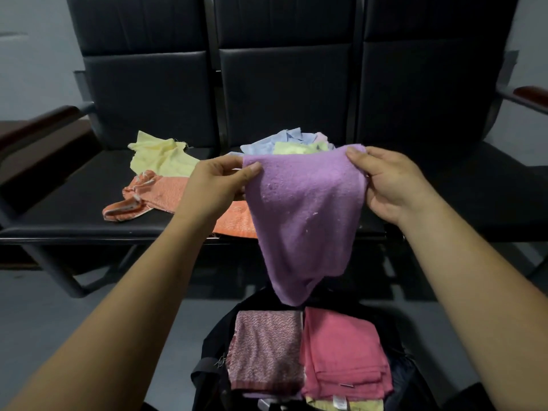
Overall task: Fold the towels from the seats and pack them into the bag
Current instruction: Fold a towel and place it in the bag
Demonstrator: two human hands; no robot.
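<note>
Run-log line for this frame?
left hand, right hand pinch purple towel top corners | bag: pink towel, patterned towel folded | seats: orange towel, yellow towel unfolded

The left forearm (pixel 133 292) and right forearm (pixel 462 277) are bare and reach forward and up, angling slightly inward. The left hand (pixel 216 185) pinches the towel (pixel 305 209) at its top left corner, thumb on the near face, fingers curled behind. The right hand (pixel 391 188) pinches the top right corner, thumb over the edge, fingers hidden behind the cloth. Both hands are level and well apart, palms facing each other.
</note>
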